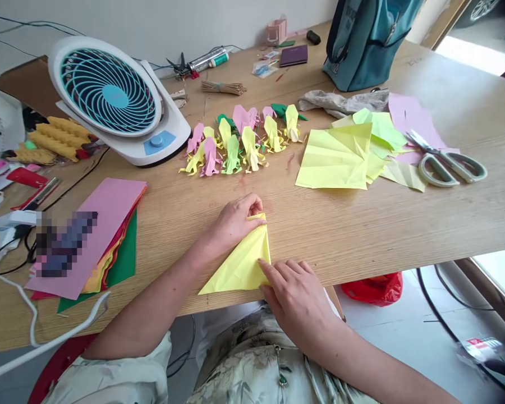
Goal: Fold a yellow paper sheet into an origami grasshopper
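At the table's [362,224] near edge lies the folded yellow paper [239,261]. My left hand [240,217] pinches its far corner; I cannot tell whether my right hand [294,294] grips its side. I should align edges before creasing.

- Place: papercraft work corner; home or small workshop, cannot tell which.
- Long table, pale wood-grain top [362,224].
- Paper triangle, folded, yellow [242,269]; near edge.
- Paper stack, pink over red, orange and green sheets [113,202]; left.
- Folded paper figures, pink, yellow and green [232,154]; far middle.
- Scissors, large, pale grey handles [440,154]; right.
- Domestic touches: white desk fan, turquoise grille [115,96], far left; teal fabric bag [364,59], far right.
- Floor, pale tile [382,336].
- Vehicle wheel, silver-spoked [483,8]; beyond opening, far right.
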`<state>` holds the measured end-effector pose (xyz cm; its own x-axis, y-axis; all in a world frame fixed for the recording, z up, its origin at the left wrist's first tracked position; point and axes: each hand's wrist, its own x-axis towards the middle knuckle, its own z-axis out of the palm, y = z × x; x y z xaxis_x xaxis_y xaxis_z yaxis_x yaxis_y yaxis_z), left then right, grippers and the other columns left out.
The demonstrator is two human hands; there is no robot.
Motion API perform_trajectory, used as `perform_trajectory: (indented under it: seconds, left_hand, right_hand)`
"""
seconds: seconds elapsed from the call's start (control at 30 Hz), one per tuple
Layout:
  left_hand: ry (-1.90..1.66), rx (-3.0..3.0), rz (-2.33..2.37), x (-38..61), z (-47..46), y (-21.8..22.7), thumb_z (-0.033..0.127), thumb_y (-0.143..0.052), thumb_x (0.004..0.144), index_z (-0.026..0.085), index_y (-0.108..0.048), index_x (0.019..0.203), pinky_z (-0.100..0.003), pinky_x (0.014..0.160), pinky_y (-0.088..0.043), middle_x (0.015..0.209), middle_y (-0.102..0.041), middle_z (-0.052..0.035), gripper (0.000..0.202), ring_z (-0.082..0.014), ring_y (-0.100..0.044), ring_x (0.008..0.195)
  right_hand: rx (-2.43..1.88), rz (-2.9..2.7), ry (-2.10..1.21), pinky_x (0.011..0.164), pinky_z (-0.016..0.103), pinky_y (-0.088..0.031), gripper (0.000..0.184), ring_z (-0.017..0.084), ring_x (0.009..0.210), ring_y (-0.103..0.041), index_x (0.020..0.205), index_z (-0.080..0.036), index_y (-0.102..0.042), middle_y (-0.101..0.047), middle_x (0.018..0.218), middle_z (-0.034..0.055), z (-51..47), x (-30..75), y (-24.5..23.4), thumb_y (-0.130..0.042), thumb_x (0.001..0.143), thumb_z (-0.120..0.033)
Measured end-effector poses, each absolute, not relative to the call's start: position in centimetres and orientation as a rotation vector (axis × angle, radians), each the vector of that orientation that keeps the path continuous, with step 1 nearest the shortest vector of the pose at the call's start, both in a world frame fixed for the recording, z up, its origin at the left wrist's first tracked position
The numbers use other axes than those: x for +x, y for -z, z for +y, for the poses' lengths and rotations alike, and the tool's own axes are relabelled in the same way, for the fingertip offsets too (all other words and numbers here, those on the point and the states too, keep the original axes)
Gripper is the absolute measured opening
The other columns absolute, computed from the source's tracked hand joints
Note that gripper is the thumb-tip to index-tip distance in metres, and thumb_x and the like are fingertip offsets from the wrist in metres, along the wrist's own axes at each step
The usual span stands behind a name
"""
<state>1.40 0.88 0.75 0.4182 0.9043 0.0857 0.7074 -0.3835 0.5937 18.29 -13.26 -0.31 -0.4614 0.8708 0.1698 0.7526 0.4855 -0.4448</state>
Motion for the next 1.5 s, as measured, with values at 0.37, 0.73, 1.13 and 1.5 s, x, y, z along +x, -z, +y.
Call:
perform_trajectory:
  seconds: [0.37,0.73,1.13,1.5]
  left_hand:
    - [-0.56,2.717,1.255,1.3,-3.0,0.0,0.016,-0.054,0.097,0.016,-0.067,0.103,-0.034,0.088,-0.051,0.102,-0.07,-0.0077,0.015,-0.0202,-0.063,0.097]
    - [-0.399,2.68,1.454,-0.3,-4.7,1.3,0.028,-0.053,0.098,0.011,-0.051,0.14,-0.048,0.113,-0.043,0.144,-0.055,-0.0149,0.046,-0.0288,-0.049,0.131]
    - [-0.396,2.705,1.445,-0.8,-4.8,1.6,0.03,-0.049,0.1,0.004,-0.048,0.143,-0.047,0.118,-0.038,0.148,-0.051,-0.0187,0.05,-0.0283,-0.044,0.138]
    - [-0.259,2.737,1.467,-0.5,-4.3,0.7,0.028,-0.048,0.099,0.004,-0.047,0.143,-0.047,0.111,-0.044,0.143,-0.054,-0.018,0.051,-0.0299,-0.05,0.127]
  right_hand:
    - [-1.359,-2.447,-0.228,0.068,0.038,-0.032,0.034,0.023,0.074,-0.055,0.128,-0.012,-0.062,-0.064,0.083,0.0061,-13.3,18.1,1.1,-0.054,0.098,-0.024]
    - [-1.328,-2.425,-0.222,0.071,0.037,-0.035,0.027,0.022,0.08,-0.05,0.122,-0.015,-0.064,-0.059,0.092,0.0083,-12.0,17.8,1.4,-0.055,0.096,-0.021]
    - [-1.187,-2.287,-0.231,0.072,0.036,-0.042,0.029,0.022,0.084,-0.053,0.12,-0.012,-0.065,-0.06,0.096,0.0109,-12.0,17.9,2.1,-0.056,0.093,-0.014]
    - [-1.064,-2.343,-0.167,0.077,0.04,-0.043,0.026,0.025,0.094,-0.053,0.118,-0.011,-0.066,-0.067,0.125,0.011,-11.9,18.3,2.3,-0.055,0.094,-0.014]
